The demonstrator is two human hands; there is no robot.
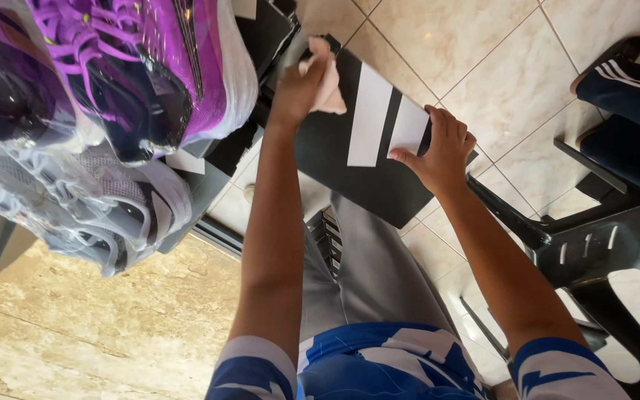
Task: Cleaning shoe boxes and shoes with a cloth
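A: What do your hands hold?

B: Your left hand (301, 81) presses a pale soft cloth (326, 78) onto the black, white-striped cardboard shoebox (357, 159); your right hand (438, 148) grips its near edge. Likely light, stiff: hold the edges.

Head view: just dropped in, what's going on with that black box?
A person holds a black shoebox lid with white stripes over their lap. The right hand grips its edge, while the left hand presses a pale pink cloth against its top end. Plastic-wrapped sneakers, a purple one and a grey one, sit to the left. A black plastic chair stands nearby.
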